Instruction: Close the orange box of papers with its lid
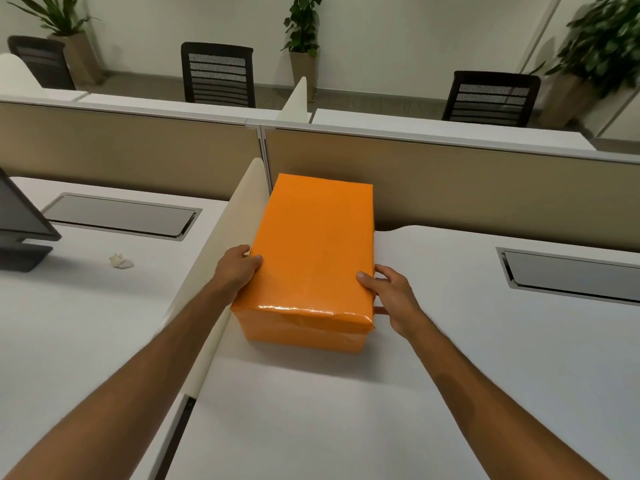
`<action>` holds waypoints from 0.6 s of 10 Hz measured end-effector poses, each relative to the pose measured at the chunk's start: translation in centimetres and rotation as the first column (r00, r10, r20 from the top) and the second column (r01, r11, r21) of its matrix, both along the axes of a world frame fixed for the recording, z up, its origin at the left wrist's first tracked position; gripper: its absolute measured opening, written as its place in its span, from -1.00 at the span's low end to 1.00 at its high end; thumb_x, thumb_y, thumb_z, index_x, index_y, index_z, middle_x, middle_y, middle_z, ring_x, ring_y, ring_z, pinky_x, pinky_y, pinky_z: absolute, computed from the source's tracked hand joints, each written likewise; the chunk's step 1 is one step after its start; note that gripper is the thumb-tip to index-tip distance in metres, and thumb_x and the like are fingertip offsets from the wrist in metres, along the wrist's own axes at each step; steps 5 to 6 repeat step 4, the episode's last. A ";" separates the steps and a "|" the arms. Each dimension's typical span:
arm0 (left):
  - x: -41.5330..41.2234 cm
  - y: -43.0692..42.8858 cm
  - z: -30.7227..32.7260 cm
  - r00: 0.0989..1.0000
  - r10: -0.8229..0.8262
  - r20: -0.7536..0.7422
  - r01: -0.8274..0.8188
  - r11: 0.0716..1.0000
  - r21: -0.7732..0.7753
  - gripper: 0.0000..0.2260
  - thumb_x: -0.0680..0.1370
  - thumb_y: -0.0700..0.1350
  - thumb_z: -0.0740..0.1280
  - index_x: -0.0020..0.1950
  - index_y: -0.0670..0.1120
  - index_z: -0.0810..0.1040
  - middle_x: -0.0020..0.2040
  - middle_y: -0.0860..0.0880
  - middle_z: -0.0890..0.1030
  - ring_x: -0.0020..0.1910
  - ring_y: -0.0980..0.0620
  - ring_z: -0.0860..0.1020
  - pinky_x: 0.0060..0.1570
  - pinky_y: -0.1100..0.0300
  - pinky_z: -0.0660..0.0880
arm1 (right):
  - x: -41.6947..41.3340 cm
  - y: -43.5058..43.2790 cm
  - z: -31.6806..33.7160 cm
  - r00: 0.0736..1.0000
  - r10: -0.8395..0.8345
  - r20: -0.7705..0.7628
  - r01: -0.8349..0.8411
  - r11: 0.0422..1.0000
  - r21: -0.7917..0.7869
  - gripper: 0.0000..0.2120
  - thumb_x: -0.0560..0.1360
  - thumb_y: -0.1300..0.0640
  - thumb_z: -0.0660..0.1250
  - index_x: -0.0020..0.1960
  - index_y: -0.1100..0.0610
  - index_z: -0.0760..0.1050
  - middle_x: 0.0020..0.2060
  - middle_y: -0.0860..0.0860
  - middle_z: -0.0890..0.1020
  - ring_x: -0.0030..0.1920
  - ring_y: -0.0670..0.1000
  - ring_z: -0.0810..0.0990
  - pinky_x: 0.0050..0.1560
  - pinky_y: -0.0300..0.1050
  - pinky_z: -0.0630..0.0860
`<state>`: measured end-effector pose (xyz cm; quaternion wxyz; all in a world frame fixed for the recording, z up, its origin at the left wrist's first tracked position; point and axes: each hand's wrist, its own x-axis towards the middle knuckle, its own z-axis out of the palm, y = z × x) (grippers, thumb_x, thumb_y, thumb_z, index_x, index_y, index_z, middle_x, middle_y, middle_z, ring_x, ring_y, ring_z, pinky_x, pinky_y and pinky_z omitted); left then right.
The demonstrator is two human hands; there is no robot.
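You have a plain bright orange lid point(313, 244) under your hands, glossy with white glints at its near edge, over an orange box point(304, 332) of the same shade (no print or pattern on either). The desk point(346, 410) is white, the side divider point(221, 258) cream, the back partition point(450, 188) tan. The 3 chairs, one point(218, 76) straight ahead, are black with striped mesh backs. The plants point(303, 22) are dark green.

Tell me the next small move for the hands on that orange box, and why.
Probably press the lid straight down with both thumbs. The left hand and right hand already grip its near sides, and its front edge still shows as a rumpled lip over the orange box, so it may not be fully seated.
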<state>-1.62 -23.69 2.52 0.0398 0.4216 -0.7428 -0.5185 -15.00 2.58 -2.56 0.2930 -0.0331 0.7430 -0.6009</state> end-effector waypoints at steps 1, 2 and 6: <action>0.5 1.3 0.3 0.998 -0.049 0.033 0.055 0.978 -0.203 -0.55 0.59 -0.07 0.26 0.46 -0.17 0.35 0.37 -0.21 0.48 0.25 -0.24 0.49 0.13 -0.03 0.41 | 0.1 0.3 0.6 0.998 -0.013 -0.069 0.016 0.998 0.054 -0.43 0.52 -0.10 0.38 0.46 0.03 0.34 0.33 0.07 0.51 0.25 0.16 0.53 0.23 0.25 0.51; 1.0 3.1 1.0 0.992 -0.119 0.042 0.127 0.932 -0.340 -0.60 0.58 -0.11 0.27 0.38 -0.24 0.40 0.34 -0.27 0.49 0.25 -0.26 0.48 0.04 0.02 0.37 | 0.5 1.3 1.5 0.992 -0.006 -0.128 0.020 0.994 0.111 -0.44 0.53 -0.10 0.36 0.46 0.04 0.34 0.35 0.08 0.52 0.28 0.15 0.53 0.26 0.20 0.49; 2.3 8.3 1.6 0.964 -0.257 0.062 0.249 0.807 -0.536 -0.47 0.58 -0.07 0.32 0.50 -0.23 0.30 0.49 -0.28 0.33 0.49 -0.24 0.24 0.43 -0.12 0.22 | 1.3 5.1 3.4 0.967 0.037 -0.253 0.010 0.983 0.183 -0.52 0.53 -0.05 0.37 0.40 0.06 0.42 0.31 0.08 0.55 0.25 0.09 0.54 0.24 0.08 0.52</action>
